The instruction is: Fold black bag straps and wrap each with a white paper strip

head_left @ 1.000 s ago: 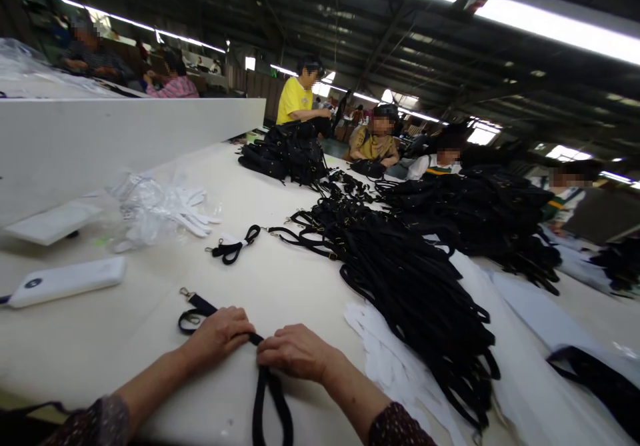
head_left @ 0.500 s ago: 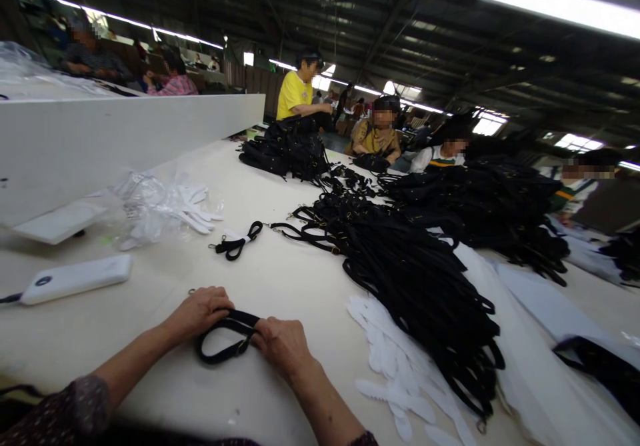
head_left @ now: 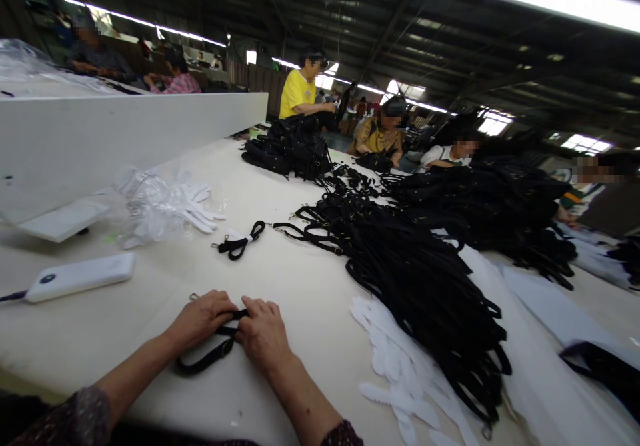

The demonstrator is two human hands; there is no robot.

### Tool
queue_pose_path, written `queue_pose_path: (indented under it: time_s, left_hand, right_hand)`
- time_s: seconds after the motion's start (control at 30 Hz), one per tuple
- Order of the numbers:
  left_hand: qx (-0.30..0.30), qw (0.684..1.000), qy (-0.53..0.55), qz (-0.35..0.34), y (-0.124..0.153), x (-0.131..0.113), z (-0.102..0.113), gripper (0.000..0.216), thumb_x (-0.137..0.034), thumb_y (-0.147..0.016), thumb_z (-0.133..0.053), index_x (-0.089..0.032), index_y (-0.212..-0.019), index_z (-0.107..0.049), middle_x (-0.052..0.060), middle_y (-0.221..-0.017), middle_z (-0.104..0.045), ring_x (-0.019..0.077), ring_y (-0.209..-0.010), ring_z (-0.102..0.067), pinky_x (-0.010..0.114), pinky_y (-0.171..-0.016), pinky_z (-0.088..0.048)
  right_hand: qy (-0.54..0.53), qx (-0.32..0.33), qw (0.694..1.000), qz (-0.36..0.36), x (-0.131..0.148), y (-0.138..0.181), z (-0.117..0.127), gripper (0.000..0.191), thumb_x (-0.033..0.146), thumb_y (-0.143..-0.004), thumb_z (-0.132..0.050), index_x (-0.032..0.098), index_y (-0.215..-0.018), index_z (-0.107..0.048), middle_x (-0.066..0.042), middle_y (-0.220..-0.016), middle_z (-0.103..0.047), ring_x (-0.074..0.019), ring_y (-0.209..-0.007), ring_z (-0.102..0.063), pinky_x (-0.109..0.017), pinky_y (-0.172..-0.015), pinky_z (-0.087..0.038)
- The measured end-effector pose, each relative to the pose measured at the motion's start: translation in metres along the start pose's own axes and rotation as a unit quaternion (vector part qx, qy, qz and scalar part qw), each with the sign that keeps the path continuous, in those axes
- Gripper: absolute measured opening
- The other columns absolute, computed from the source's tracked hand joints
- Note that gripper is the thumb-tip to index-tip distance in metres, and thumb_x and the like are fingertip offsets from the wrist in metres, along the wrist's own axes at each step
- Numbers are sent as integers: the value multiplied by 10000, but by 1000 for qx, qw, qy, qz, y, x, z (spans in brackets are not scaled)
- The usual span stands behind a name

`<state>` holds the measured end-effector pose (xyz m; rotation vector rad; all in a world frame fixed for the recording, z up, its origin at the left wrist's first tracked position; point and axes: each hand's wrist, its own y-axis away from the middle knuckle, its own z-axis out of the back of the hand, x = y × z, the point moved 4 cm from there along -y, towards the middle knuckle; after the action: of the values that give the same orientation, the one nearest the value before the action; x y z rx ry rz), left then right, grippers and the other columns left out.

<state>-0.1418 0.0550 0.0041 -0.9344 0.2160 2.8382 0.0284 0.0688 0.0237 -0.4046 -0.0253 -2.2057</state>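
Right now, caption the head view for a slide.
Left hand and right hand hold a black strap on a table.

Tubes [head_left: 570, 3] overhead burn out to plain white and a far window [head_left: 493, 123] glares, while the roof [head_left: 310, 16] sinks into gloom. Soft light spreads across the pale table [head_left: 300, 279], with a dull shadow under the board [head_left: 63, 223]; the strap [head_left: 203, 365] and heap [head_left: 415, 286] lose detail in blackness. Wide-angle stretching slants the scene, and its background is soft.
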Motion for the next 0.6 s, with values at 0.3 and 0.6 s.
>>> queue_pose_path:
  time_s: [0.3,0.6]
  left_hand:
    - [4,992,91,89,10,24,68,559,-552,-967,-281,-280,-1391,-524,41,-1259,-713,256,-1220,-620,416,-1091,-459]
    - [87,991,-97,-41,43,15,37,963,-685,-735,-673,-371,-1531,-230,65,-1635,-312,367,-1491,-284,582,-1205,-275]
  right_hand:
    - [-48,20,997,-50,-9,-3,-19,127,366,-921,-621,258,-975,-660,28,-1123,-711,-204,-1048,-592,-341,-860,-458]
    - [-47,7,998,-45,-8,-2,-17,97,332,-922,-617,242,-936,-652,24,-1095,-710,-201,-1023,-592,-339,-853,-444]
